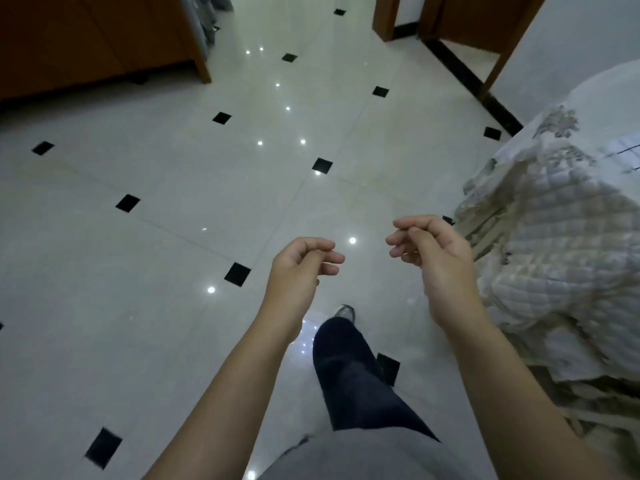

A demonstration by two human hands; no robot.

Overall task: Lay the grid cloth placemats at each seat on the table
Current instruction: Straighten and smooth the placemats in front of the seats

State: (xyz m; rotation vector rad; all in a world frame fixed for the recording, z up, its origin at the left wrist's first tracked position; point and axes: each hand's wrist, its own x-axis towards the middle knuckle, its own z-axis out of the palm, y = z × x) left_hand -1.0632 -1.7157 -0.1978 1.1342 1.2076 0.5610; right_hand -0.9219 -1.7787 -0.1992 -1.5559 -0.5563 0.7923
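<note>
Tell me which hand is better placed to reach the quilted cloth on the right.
Probably the right hand: it is empty and closest to the quilted cloth. The left hand, also empty, is farther off over the tiled floor.

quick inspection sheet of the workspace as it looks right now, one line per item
surface: quilted floral cloth draped at the right, blurred
job's things: grid-lined white patch at the right edge, possibly a placemat; cut off, cannot confirm
clutter: nothing seen
hands: left hand and right hand raised over the floor, fingers loosely curled, holding nothing
cables: nothing seen
surroundings: glossy pale tiled floor with black insets; wooden cabinet upper left; wooden door frame upper right
</note>
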